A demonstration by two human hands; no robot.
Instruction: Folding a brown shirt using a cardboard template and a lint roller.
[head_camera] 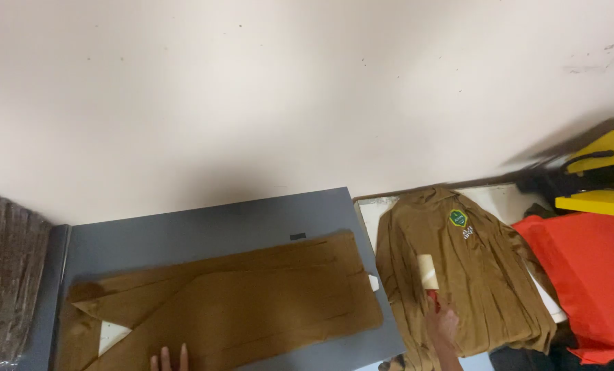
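Observation:
A brown garment lies spread flat on a grey table. Only the fingertips of my left hand show at the bottom edge, resting flat on this cloth. To the right, my right hand grips the red handle of a lint roller whose pale roll lies on a pile of brown shirts. The top shirt bears a green badge.
A red cloth lies at the far right beside the shirt pile. Yellow and black equipment stands behind it. A dark woven surface borders the table's left side. A pale wall fills the top.

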